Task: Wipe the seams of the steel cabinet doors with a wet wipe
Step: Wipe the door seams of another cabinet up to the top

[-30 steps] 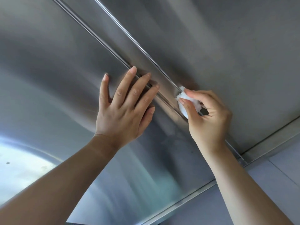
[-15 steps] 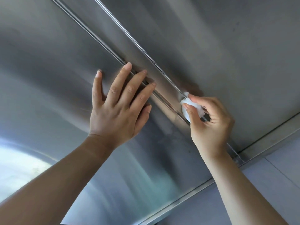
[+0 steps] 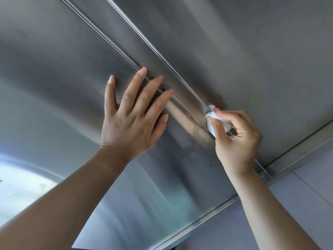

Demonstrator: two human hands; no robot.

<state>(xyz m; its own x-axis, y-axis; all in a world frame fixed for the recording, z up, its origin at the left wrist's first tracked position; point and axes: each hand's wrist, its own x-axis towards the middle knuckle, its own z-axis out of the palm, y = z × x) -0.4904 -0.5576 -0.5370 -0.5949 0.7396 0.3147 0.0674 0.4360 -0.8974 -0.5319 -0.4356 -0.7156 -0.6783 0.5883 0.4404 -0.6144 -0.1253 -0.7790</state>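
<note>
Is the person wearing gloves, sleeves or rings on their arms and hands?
No. The left hand and the right hand are both bare, with no gloves, rings or watch. Both forearms are bare too, with no sleeves in view. The fingernails are short and unpainted.

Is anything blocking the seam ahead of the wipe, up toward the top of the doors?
Nothing visible does. The right hand presses the wet wipe on the right seam, which runs bare upward. The left hand rests flat across the neighbouring left seam.
</note>
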